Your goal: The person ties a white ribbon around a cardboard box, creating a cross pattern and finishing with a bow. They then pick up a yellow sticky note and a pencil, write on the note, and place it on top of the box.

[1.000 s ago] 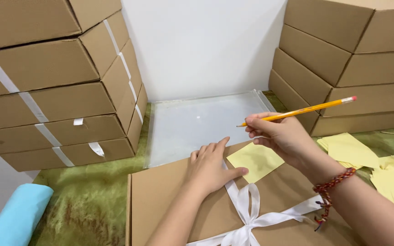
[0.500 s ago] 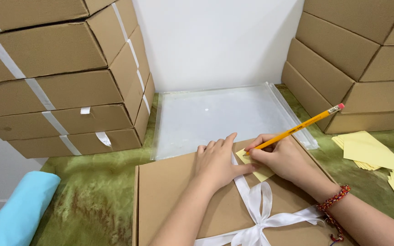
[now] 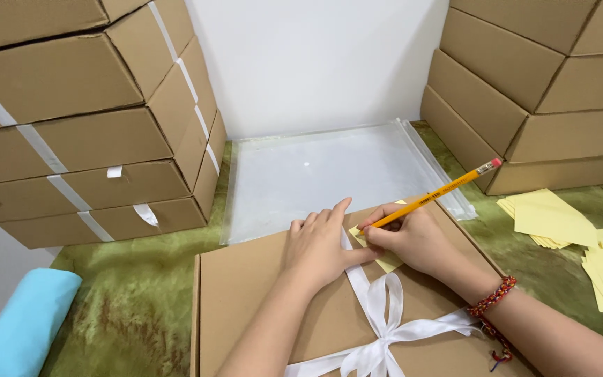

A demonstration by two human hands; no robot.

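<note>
Pencil [image 3: 428,197] tip — now down on note [image 3: 387,260]

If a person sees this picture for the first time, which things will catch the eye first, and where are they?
At bottom centre, the right hand holds a yellow pencil with its tip on a small yellow note, while the left hand presses flat beside it. Both rest on a flat brown box tied with a white ribbon bow. Stacks of cardboard boxes rise on both sides, and a clear plastic sleeve lies behind.
</note>
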